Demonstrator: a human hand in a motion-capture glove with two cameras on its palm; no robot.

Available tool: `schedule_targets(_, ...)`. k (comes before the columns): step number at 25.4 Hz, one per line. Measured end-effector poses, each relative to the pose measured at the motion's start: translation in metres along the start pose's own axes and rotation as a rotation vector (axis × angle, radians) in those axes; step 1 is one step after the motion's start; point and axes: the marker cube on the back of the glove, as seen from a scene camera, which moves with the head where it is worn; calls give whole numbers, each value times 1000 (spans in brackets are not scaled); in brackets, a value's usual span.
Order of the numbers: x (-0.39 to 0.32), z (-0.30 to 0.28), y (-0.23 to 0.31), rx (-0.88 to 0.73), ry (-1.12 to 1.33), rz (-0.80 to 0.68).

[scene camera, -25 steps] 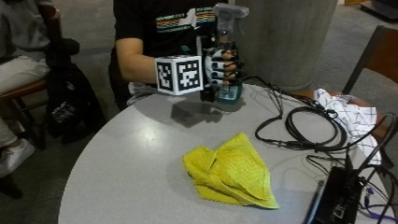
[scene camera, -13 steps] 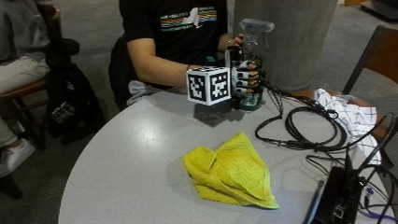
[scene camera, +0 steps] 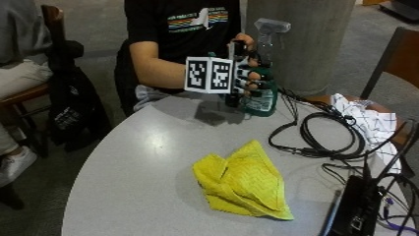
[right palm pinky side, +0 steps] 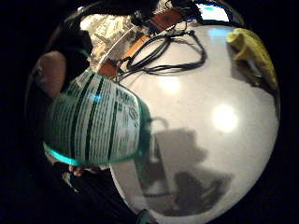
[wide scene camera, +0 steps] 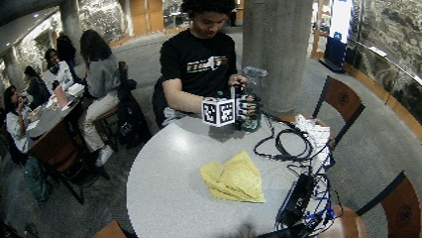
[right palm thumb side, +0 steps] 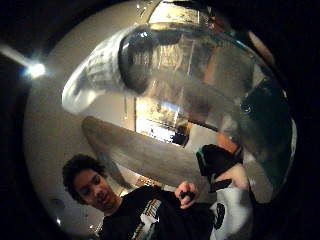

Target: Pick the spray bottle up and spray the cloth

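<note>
spray bottle [scene camera: 263, 73] upright in right hand [scene camera: 247, 78], nozzle toward pillar.

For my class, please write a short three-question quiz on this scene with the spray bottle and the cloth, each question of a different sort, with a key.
1. True or false: the gloved right hand grips the spray bottle.
2. What colour is the cloth on the table? A red, B yellow, C blue.
3. Fill in: black ______ lie looped on the table beside the bottle.

Key: 1 true. 2 B. 3 cables.
</note>
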Motion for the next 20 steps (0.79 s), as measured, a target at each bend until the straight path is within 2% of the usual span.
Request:
schedule_targets(3,-2,-30,30,41,126,-5)
schedule_targets(7,3,-75,76,178,329,4)
schedule_targets(14,14,-136,152,363,789,58)
schedule_targets(20,25,-148,181,395,868,136)
